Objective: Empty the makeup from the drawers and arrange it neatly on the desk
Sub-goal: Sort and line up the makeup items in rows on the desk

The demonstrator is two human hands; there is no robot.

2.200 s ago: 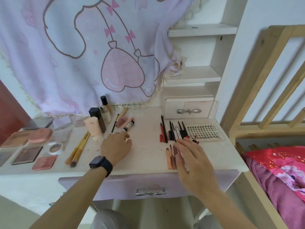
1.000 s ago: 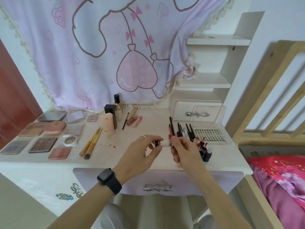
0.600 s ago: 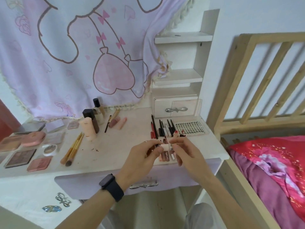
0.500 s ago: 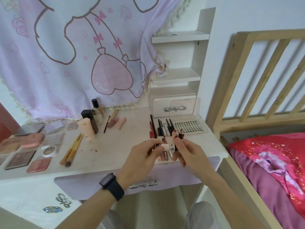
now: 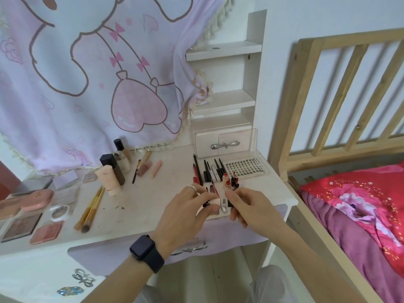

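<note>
Head view showed my left hand (image 5: 183, 217) and right hand (image 5: 253, 209) each pinching one end of a peach tube (image 5: 215, 202) just above the desk (image 5: 148, 200) front edge; it looked light, stiff and smooth, perhaps slippery, so I judged a fingertip pinch around its barrel safest.

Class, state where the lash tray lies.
Head view: the lash tray lies back right on the desk, before the small drawer, right of the pencils.

One view only, worn on the head: looked forward and down across the desk (image 5: 153, 197) from its near edge, close; curtain (image 5: 87, 84) at far left, bed (image 5: 360, 215) at right.
</note>
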